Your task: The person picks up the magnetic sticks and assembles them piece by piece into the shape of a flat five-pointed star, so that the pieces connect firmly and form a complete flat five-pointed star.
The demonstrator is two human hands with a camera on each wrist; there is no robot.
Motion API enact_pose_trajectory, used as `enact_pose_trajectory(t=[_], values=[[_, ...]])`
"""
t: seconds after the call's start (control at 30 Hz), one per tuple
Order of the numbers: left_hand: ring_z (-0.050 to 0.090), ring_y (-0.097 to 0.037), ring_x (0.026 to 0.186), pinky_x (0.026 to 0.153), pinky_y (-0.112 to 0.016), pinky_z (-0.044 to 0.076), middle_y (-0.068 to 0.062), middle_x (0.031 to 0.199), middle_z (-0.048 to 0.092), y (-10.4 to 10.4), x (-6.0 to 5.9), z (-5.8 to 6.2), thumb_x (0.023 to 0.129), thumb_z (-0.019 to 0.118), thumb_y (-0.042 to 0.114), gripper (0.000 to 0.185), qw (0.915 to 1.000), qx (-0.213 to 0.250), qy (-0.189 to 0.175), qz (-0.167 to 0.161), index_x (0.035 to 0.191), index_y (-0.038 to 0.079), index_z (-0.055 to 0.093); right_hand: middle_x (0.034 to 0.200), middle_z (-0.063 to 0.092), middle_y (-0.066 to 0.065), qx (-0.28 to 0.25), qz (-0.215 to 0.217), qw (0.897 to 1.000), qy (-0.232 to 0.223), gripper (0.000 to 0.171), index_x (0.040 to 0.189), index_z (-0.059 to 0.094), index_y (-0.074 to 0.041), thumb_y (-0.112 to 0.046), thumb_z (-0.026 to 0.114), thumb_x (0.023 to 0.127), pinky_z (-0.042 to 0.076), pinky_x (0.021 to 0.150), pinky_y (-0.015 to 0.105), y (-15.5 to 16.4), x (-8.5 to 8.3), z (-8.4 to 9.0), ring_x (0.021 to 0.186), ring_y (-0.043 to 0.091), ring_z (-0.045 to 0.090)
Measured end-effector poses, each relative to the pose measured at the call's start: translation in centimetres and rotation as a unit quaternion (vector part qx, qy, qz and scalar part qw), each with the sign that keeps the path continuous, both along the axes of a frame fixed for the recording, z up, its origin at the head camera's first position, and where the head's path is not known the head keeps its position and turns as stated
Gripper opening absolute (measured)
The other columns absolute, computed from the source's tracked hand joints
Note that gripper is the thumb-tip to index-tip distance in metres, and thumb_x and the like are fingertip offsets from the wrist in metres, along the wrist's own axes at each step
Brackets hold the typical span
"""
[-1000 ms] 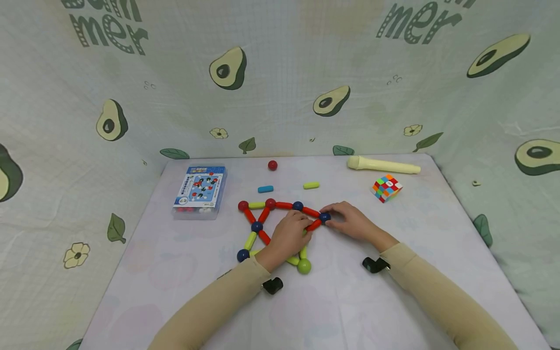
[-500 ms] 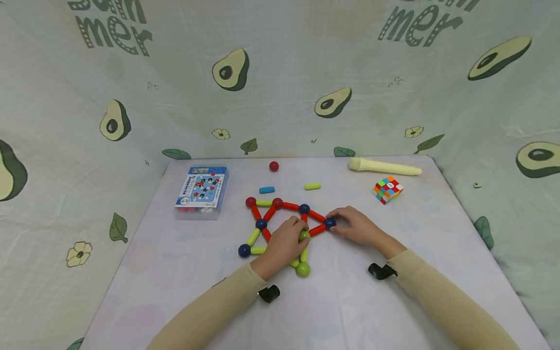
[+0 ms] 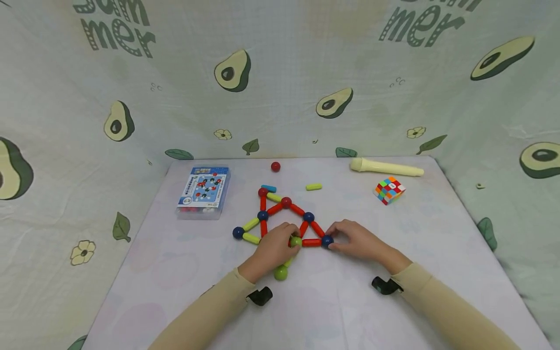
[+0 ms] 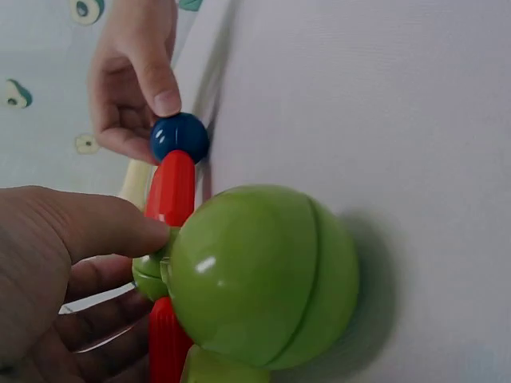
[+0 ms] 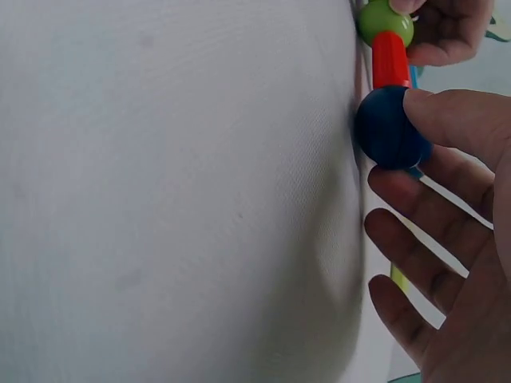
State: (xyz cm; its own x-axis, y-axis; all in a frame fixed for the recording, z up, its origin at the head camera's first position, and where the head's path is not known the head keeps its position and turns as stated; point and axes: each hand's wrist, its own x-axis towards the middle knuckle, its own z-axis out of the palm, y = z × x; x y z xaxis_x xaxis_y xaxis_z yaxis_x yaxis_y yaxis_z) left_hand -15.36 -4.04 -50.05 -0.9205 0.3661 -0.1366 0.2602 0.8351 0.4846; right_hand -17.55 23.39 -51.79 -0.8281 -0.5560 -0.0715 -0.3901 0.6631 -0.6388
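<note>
My left hand (image 3: 274, 247) pinches a green ball (image 3: 296, 241) in a flat structure of magnetic balls and rods. My right hand (image 3: 358, 240) holds the dark blue ball (image 3: 327, 241) at the structure's right corner, thumb on one side and a finger on the other. A red rod (image 3: 311, 242) joins these two balls. Another green ball (image 4: 263, 275) looms large in the left wrist view, nearest the person. Red balls, blue balls (image 3: 263, 216) and red and yellow-green rods form the rest. Part of the structure lies hidden under my left hand.
A blue rod (image 3: 269, 188) lies right by the structure's upper red ball (image 3: 262, 192). Farther back are a loose red ball (image 3: 275, 166), a yellow-green rod (image 3: 313, 186), a boxed set (image 3: 203, 192), a puzzle cube (image 3: 389, 190) and a pale yellow toy microphone (image 3: 387, 166).
The structure has turned clockwise on the table: its left side has swung away from the person, its right corner nearer. Both hands have kept hold, the right one moving closer to the person.
</note>
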Motion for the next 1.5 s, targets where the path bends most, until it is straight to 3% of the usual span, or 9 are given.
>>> enact_pose_trajectory(t=[0.17, 0.37, 0.53, 0.63, 0.8, 1.0, 1.23, 1.37, 1.5], values=[[0.056, -0.012, 0.091, 0.079, -0.025, 0.052, 0.005, 0.107, 0.062, -0.2, -0.7, -0.1, 0.093, 0.076, 0.032, 0.041, 0.9990, 0.030, -0.025, 0.023, 0.127, 0.016, 0.061, 0.106, 0.064, -0.013, -0.008, 0.005, 1.000, 0.007, 0.025, 0.113, 0.069, -0.025, -0.029, 0.079, 0.090, 0.052, 0.092, 0.040, -0.5, 0.5, 0.0, 0.100, 0.009, 0.059], [0.056, -0.014, 0.088, 0.074, -0.025, 0.052, 0.002, 0.104, 0.064, -0.2, -2.0, -0.5, 0.096, 0.073, 0.034, 0.047, 0.9977, 0.043, 0.018, 0.050, 0.136, 0.015, 0.059, 0.106, 0.065, -0.017, -0.025, 0.037, 0.999, -0.006, 0.023, 0.113, 0.069, -0.027, -0.033, 0.077, 0.092, 0.051, 0.094, 0.037, -0.9, 0.9, -0.2, 0.102, 0.007, 0.060], [0.057, -0.012, 0.085, 0.074, -0.023, 0.051, 0.003, 0.100, 0.066, 0.6, -2.9, -0.6, 0.095, 0.072, 0.037, 0.047, 0.9986, 0.017, 0.036, 0.036, 0.137, 0.018, 0.062, 0.108, 0.067, -0.013, -0.059, 0.040, 0.997, -0.013, 0.017, 0.113, 0.071, -0.024, -0.028, 0.072, 0.096, 0.052, 0.093, 0.038, -1.0, 0.4, -0.2, 0.101, 0.010, 0.062], [0.056, -0.012, 0.084, 0.073, -0.023, 0.050, 0.004, 0.096, 0.066, 1.3, -3.2, -0.7, 0.095, 0.072, 0.041, 0.047, 0.9988, 0.003, 0.040, 0.027, 0.137, 0.020, 0.064, 0.109, 0.067, -0.011, -0.065, 0.003, 0.998, -0.011, 0.017, 0.115, 0.071, -0.021, -0.026, 0.070, 0.098, 0.052, 0.093, 0.039, -1.1, -0.9, -0.2, 0.101, 0.010, 0.062], [0.053, -0.011, 0.080, 0.068, -0.020, 0.046, 0.007, 0.088, 0.062, 1.9, -3.3, -1.0, 0.094, 0.073, 0.040, 0.042, 0.9983, -0.003, 0.049, 0.032, 0.132, 0.023, 0.068, 0.117, 0.066, -0.002, -0.059, -0.064, 0.996, 0.012, 0.026, 0.124, 0.066, -0.014, -0.021, 0.067, 0.100, 0.051, 0.095, 0.043, -1.0, -4.5, -0.5, 0.104, 0.017, 0.060], [0.054, -0.009, 0.077, 0.066, -0.018, 0.045, 0.009, 0.086, 0.062, 2.2, -3.1, -1.5, 0.094, 0.074, 0.038, 0.039, 0.9984, 0.012, 0.051, 0.020, 0.130, 0.023, 0.070, 0.133, 0.055, 0.009, -0.016, -0.119, 0.992, 0.023, 0.041, 0.139, 0.057, -0.012, -0.022, 0.066, 0.100, 0.051, 0.094, 0.046, -1.3, -9.0, -0.2, 0.111, 0.026, 0.057], [0.054, -0.008, 0.077, 0.066, -0.017, 0.045, 0.010, 0.087, 0.063, 2.3, -3.1, -1.9, 0.094, 0.074, 0.037, 0.038, 0.9978, 0.036, 0.050, 0.025, 0.129, 0.022, 0.071, 0.146, 0.050, 0.012, 0.037, -0.104, 0.993, 0.048, 0.049, 0.147, 0.053, -0.013, -0.023, 0.065, 0.100, 0.048, 0.099, 0.050, -3.2, -12.2, -0.1, 0.117, 0.030, 0.057], [0.055, -0.008, 0.078, 0.069, -0.017, 0.046, 0.010, 0.089, 0.064, 2.1, -3.2, -2.0, 0.094, 0.074, 0.037, 0.038, 0.9974, 0.049, 0.043, 0.029, 0.129, 0.022, 0.071, 0.129, 0.062, 0.013, 0.062, -0.097, 0.991, 0.067, 0.036, 0.134, 0.064, -0.012, -0.019, 0.067, 0.099, 0.046, 0.100, 0.050, -4.4, -12.8, -0.2, 0.115, 0.031, 0.057], [0.056, -0.008, 0.080, 0.070, -0.017, 0.047, 0.010, 0.090, 0.065, 1.7, -3.3, -2.1, 0.094, 0.074, 0.036, 0.039, 0.9969, 0.057, 0.039, 0.037, 0.129, 0.022, 0.071, 0.112, 0.067, 0.009, 0.070, -0.091, 0.991, 0.070, 0.024, 0.120, 0.070, -0.012, -0.014, 0.070, 0.096, 0.047, 0.096, 0.047, -4.8, -12.2, -0.2, 0.106, 0.029, 0.057]])
